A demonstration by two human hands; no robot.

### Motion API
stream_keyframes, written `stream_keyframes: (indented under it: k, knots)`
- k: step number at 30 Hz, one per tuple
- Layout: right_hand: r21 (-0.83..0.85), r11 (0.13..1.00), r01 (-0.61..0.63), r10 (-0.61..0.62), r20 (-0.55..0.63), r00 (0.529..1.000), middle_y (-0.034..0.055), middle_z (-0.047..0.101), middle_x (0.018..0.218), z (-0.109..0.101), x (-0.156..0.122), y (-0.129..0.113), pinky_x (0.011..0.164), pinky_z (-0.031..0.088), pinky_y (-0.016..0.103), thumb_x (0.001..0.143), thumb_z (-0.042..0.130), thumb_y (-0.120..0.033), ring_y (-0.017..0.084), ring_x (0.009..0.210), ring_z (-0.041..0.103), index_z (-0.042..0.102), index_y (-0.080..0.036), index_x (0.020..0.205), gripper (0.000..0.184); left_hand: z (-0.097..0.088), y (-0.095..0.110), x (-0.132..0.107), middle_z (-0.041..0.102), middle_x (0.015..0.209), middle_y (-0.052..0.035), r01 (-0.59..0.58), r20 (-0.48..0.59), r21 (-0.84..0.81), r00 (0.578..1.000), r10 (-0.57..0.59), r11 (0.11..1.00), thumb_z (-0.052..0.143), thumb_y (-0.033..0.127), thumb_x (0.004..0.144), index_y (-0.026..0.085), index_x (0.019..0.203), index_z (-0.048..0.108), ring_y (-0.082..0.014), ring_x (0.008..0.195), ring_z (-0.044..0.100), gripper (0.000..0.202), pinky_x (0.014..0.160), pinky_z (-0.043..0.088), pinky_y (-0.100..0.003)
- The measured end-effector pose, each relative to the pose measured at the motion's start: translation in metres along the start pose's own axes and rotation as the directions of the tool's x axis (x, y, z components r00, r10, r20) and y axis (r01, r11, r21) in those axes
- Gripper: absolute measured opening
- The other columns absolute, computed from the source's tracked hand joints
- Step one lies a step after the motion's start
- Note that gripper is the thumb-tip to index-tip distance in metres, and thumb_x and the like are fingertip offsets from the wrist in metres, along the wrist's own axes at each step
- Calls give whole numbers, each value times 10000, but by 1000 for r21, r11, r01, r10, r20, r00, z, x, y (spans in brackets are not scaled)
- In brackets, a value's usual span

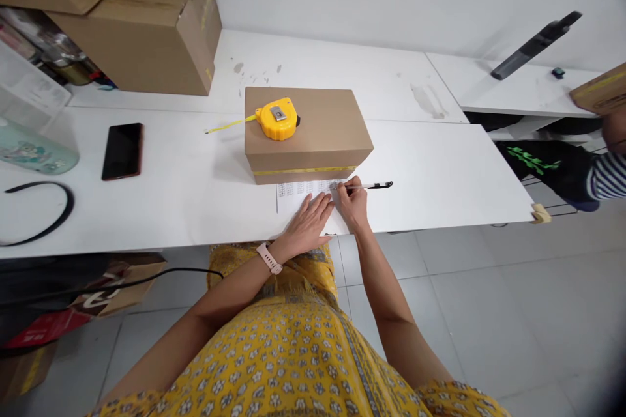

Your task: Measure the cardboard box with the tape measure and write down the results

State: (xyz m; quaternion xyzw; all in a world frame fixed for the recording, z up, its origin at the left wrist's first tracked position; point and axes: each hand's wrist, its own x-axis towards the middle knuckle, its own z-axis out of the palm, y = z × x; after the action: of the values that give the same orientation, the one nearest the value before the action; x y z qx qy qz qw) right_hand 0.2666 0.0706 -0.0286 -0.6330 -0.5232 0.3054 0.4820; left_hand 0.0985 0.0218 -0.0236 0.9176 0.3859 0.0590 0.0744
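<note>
My right hand is closed around a pen, its tip end down at a sheet of paper with rows of dark writing. Flat on that paper, fingers stretched out, lies my left hand, covering part of the sheet. The paper's upper edge meets the base of a closed cardboard box sealed with yellow tape. On top of the box rests a yellow tape measure, its short end of blade sticking out to the left.
To the left, a phone, a green bottle and a black band lie on the white table. Cardboard boxes are stacked behind them. A dark upright device stands at the far right, near another person's striped sleeve.
</note>
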Motion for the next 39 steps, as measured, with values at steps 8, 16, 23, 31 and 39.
stream_keyframes:
  k: [8,16,23,31,39]
  knots:
    - [24,1000,0,1,-8,1000,-72,472,600,1,0,0,610,372,278,865,586,-381,124,593,451,464,-243,748,219,0,0,0,279,1694,-213,0,-8,-8,1000,0,1000,584,545,969,39,1578,350,-337,1601,180,825,1310,68,-521]
    - [-68,995,67,-83,-267,960,-6,567,812,-23,5,14,695,432,301,950,514,-434,155,720,515,520,-229,914,208,5,-5,-2,332,1672,-212,-14,-46,-152,999,7,988,712,520,890,88,1535,419,-341,1582,254,829,1310,159,-533]
    - [-621,771,140,-228,-65,971,100,553,1042,-93,30,60,900,447,401,913,367,-185,259,1029,501,676,-229,1128,379,-78,-40,-6,706,1306,-95,-64,-666,-311,727,-169,948,554,306,1008,227,1237,628,-245,1304,610,253,1157,445,-508]
    - [-667,736,113,-241,-102,965,159,615,1058,-92,31,70,926,451,452,874,330,-79,298,1024,519,656,-187,1296,544,-144,-120,26,622,1380,-125,293,-609,-340,655,-446,894,740,405,839,237,1319,583,-350,1347,517,532,1155,403,-534]
    - [-367,921,127,-285,-415,864,169,641,1080,-77,6,7,937,497,450,987,383,-327,273,1037,596,681,-177,1190,390,-161,-87,19,698,1183,-101,250,-514,-423,725,-458,871,810,357,754,201,1186,646,-318,1172,619,488,1109,419,-501]
